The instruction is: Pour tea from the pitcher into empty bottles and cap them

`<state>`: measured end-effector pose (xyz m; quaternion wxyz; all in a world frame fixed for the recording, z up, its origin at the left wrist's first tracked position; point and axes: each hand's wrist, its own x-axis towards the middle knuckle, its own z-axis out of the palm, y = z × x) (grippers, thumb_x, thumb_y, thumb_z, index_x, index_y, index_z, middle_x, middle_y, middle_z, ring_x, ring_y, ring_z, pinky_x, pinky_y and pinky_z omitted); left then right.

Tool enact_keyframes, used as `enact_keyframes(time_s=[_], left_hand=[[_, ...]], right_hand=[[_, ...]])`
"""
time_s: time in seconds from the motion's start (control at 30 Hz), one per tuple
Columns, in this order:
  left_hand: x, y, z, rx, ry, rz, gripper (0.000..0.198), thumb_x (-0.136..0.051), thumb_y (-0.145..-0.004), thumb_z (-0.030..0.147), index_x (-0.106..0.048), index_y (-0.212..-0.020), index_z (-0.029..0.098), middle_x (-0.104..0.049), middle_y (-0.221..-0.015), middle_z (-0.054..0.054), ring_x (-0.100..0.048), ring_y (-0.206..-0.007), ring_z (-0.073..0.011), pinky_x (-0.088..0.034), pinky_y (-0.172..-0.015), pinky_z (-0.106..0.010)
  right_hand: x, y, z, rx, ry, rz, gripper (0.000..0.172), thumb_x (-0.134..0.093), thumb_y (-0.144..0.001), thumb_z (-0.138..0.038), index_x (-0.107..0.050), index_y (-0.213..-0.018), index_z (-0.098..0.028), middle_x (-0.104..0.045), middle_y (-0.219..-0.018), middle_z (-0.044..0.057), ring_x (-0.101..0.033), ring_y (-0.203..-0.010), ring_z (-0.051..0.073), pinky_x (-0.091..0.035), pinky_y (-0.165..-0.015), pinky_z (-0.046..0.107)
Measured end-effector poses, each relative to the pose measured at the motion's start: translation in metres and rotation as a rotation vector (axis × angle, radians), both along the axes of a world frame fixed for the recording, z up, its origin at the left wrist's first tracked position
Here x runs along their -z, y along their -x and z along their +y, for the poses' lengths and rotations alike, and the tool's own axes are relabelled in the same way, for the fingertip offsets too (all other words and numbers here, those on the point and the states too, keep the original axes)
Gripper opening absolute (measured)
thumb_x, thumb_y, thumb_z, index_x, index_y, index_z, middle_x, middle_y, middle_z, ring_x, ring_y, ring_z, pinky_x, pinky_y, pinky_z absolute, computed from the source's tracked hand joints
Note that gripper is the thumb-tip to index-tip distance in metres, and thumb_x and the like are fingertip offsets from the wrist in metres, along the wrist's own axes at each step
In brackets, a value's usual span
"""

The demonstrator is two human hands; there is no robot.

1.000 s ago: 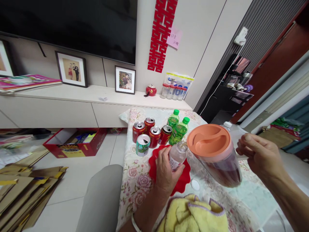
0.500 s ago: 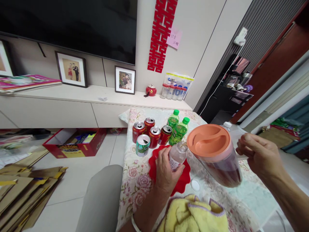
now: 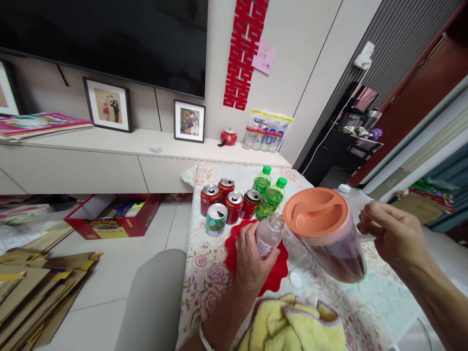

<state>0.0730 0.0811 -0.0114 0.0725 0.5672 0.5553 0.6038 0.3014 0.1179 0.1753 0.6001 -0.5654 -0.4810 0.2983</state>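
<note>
My left hand [image 3: 252, 256] is wrapped round a clear, uncapped plastic bottle [image 3: 269, 233] with a white label, held over a red scalloped mat [image 3: 280, 273]. My right hand [image 3: 395, 236] grips the handle of a clear pitcher [image 3: 340, 261] with an orange lid [image 3: 316, 212] and dark reddish liquid inside. The pitcher is tilted left, its lid edge close against the bottle's mouth; whether liquid is flowing I cannot make out. On the cloth near the mat lies a white cap [image 3: 295, 280]. Closest to me is a folded yellow towel [image 3: 292, 326].
Several red cans [image 3: 234, 207] and a green-and-silver can [image 3: 216, 220] stand beside two green-capped bottles [image 3: 271, 199] on the floral tablecloth [image 3: 204, 282]. Another clear bottle [image 3: 344, 189] is behind the pitcher. A red box [image 3: 113, 217] and flattened cardboard [image 3: 47, 292] lie on the floor to the left.
</note>
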Motion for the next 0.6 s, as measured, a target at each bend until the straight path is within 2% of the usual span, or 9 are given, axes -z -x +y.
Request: enact_keyframes(time_s=[0.13,0.6], left_hand=[[-0.0002,0.0003,0.0002,-0.003,0.000,0.006,0.087,-0.088,-0.062,0.009,-0.045,-0.137,0.022,-0.065,-0.127,-0.014,-0.067,-0.116,-0.0355,-0.057,-0.095,-0.054],[0.0002,-0.0007,0.0002,-0.003,-0.015,-0.011,0.079,-0.083,-0.066,0.011,-0.048,-0.136,0.022,-0.065,-0.126,-0.014,-0.066,-0.117,-0.0347,-0.057,-0.097,-0.052]], right_hand=[[-0.0007,0.0003,-0.0003,-0.005,-0.002,0.001,0.053,-0.098,-0.035,-0.061,-0.067,-0.052,-0.022,-0.049,-0.047,-0.004,-0.041,-0.045,0.010,-0.039,-0.046,0.026],[0.0019,-0.0059,0.0014,-0.053,-0.010,-0.022,0.052,-0.097,-0.044,-0.060,-0.066,-0.055,-0.021,-0.049,-0.049,-0.004,-0.042,-0.046,0.010,-0.036,-0.046,0.026]])
